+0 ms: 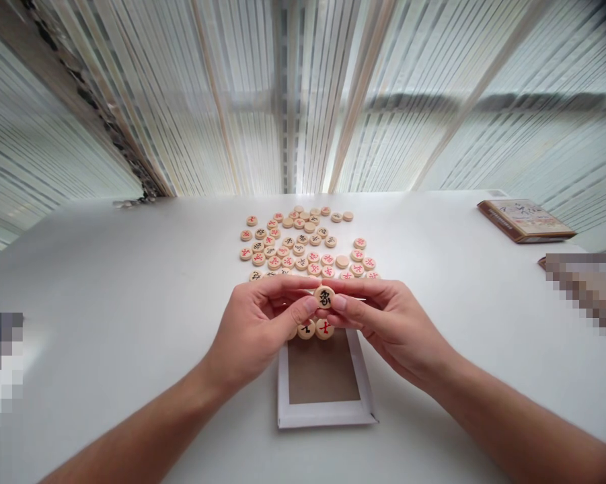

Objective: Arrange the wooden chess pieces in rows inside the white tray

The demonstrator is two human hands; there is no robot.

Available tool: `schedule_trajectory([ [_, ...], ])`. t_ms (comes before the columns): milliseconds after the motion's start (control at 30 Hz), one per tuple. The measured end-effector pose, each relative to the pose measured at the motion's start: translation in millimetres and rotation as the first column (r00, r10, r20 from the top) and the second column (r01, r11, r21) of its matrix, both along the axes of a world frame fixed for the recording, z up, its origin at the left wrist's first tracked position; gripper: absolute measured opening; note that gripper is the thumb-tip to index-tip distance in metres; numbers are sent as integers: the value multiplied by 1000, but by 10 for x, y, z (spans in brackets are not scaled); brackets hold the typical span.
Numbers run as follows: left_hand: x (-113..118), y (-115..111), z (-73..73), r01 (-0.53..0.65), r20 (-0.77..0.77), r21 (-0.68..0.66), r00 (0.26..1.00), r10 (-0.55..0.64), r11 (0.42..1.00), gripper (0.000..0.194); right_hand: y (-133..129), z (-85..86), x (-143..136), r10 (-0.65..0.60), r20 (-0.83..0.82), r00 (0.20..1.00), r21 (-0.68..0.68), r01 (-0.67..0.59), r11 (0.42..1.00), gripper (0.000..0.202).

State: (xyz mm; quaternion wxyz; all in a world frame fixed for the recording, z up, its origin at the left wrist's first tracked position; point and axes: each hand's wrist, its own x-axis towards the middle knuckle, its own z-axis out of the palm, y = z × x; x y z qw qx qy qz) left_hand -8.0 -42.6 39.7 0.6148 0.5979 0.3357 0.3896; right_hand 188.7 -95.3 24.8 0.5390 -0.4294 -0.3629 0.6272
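Note:
Between the fingertips of both hands is a round wooden Chinese chess piece (325, 297) with a black character, its face turned towards me. My left hand (262, 312) pinches it from the left, thumb at its edge. My right hand (383, 312) pinches the opposite side. Just below them lies a shallow white-rimmed box (327, 411) with a brown bottom. At its far end sit a piece with a black character (306, 329) and one with a red character (325, 328); my hands hide the rest of that end.
Several loose chess pieces (282, 252), red, black and blank, spread over the white table (146, 323) beyond my hands. A flat brown box (527, 220) lies at the far right, near a pixelated area. Striped curtains (262, 101) hang behind the table.

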Motion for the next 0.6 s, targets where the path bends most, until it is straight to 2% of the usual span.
schedule_trajectory([
  [133,-1,3,-7,1,-2,-9,1000,-1,1000,25,9,15,-4,-25,-21,999,-48,24,999,35],
  [433,3,0,8,47,37,-50,998,-45,998,23,10,28,-6,18,14,1000,-21,-18,1000,41],
  [600,11,-30,11,44,8,6,999,-44,999,24,4,29,-23,3,46,999,16,-4,1000,44],
])
